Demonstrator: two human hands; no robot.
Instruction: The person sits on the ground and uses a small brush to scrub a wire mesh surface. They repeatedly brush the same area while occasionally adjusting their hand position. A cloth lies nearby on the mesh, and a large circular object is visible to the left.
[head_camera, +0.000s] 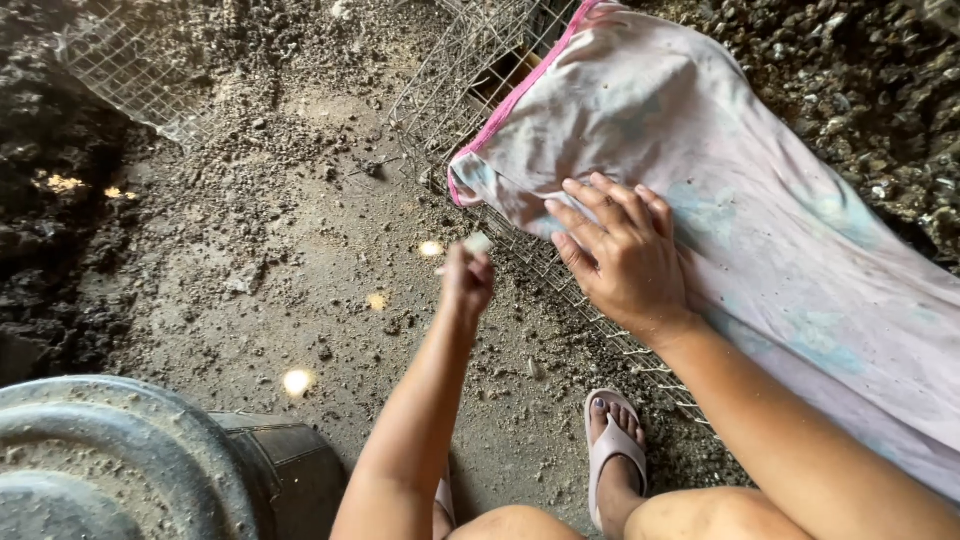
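The faded whitish cloth with pale blue blotches and a pink hem (740, 190) lies draped over a grey wire-mesh cage (470, 70), running from the top centre down to the right edge. It looks soft, thin and light, prob. limp enough to sag wherever nothing backs it; stained and dusty, so not slippery. Best hold, by my judgement, is the pink-hemmed edge just beyond the fingertips, where the fabric is doubled and will not tear as easily as the worn middle.

The right hand (620, 255) lies flat on the cloth, fingers spread, palm down, pressing it against the mesh; nothing is pinched or gripped, just held in place. The left hand (467, 280) is raised just beside the right hand's fingertips, w/ its fingers pinched closed on a small pale flat scrap (478, 243); what the scrap is made of I cannot tell, it is too small and a bit blurred.

Under the right palm the wire is stiff, thin and gridded, w/ raw ends showing below the wrist that could snag soft fabric. A second mesh panel (120, 70) lies well apart, at the upper left.

Below both hands is a gritty dirt floor (300, 260), crumbly, strewn w/ small clods and flecks of sunlight. Towards the person stands a foot in a pale pink plastic sandal (612, 450). Lower left, well apart from the grip, is a round dark dusty tub lid (110, 460), hard and ridged.
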